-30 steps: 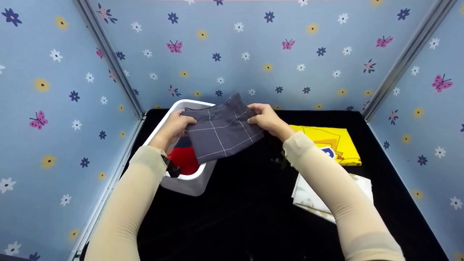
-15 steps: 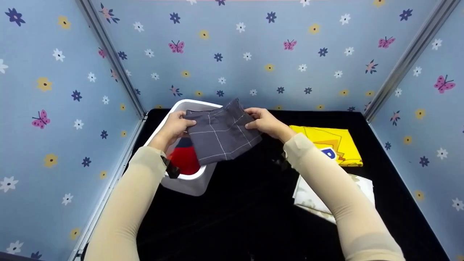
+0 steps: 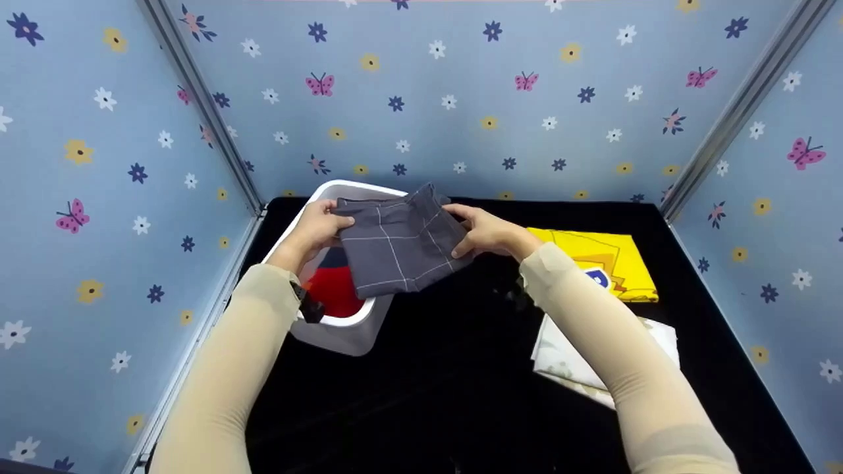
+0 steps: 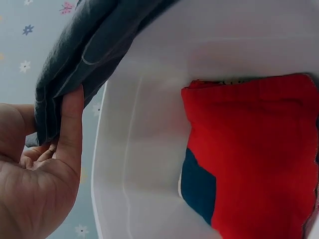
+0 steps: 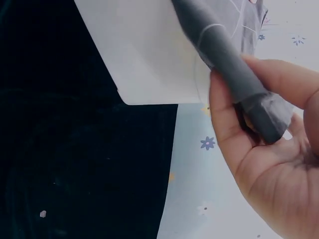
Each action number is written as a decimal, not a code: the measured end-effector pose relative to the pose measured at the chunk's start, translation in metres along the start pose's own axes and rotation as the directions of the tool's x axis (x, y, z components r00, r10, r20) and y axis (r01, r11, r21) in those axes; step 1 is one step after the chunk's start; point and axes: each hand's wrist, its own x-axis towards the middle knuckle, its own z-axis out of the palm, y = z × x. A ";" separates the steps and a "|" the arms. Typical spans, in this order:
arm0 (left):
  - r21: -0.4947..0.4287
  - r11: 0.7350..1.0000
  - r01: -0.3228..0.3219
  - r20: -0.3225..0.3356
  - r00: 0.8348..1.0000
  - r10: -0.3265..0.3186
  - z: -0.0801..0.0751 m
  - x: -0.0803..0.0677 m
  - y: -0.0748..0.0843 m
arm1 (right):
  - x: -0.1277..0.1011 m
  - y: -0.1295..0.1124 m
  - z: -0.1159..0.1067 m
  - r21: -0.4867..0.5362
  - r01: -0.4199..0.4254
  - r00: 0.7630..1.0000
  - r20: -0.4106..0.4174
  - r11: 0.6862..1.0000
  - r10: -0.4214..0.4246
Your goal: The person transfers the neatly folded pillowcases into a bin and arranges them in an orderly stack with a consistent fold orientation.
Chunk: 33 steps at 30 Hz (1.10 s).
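Note:
A folded dark grey cloth (image 3: pixel 395 247) with thin white check lines hangs in the air, over the right side of a white bin (image 3: pixel 349 336). My left hand (image 3: pixel 315 230) pinches its left edge, thumb in front; in the left wrist view the fingers (image 4: pixel 71 124) lie behind the layered fabric (image 4: pixel 79 59). On the other side my right hand (image 3: pixel 484 230) grips the right edge between thumb and fingers. The right wrist view shows the fabric's rolled edge (image 5: pixel 234 74) inside that grasp. Below, a folded red cloth (image 4: pixel 259 149) with a dark blue patch lies in the bin.
To the right on the black table cover (image 3: pixel 428 395) lies a folded yellow printed cloth (image 3: pixel 619 257). Nearer me is a folded white patterned cloth (image 3: pixel 566 355), partly hidden under my right forearm. Flower-patterned panels (image 3: pixel 461 85) enclose the back and both sides.
The grey cloth's raised right corner has sunk and its right side has folded inward. My right hand has shifted lower along that edge, its fingers spread wider. The left hand stays nearly in place.

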 end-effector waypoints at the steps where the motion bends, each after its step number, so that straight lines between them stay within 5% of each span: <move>1: 0.025 1.000 -0.003 -0.017 1.000 0.004 0.000 0.006 -0.003 | 0.010 0.011 -0.008 0.017 0.018 1.000 0.011 1.000 -0.019; 13: 0.117 0.993 -0.004 -0.008 1.000 0.005 -0.026 -0.008 0.013 | 0.018 -0.002 -0.005 -0.063 0.093 0.993 -0.072 0.994 -0.097; 24: 0.223 0.974 0.027 -0.013 1.000 -0.025 -0.056 -0.016 0.021 | 0.031 -0.011 0.008 -0.044 0.205 0.953 -0.218 0.978 -0.210; 33: 0.399 0.916 0.033 0.064 0.996 -0.064 -0.079 -0.024 0.023 | 0.048 -0.017 0.025 -0.084 0.242 0.922 -0.290 0.967 -0.256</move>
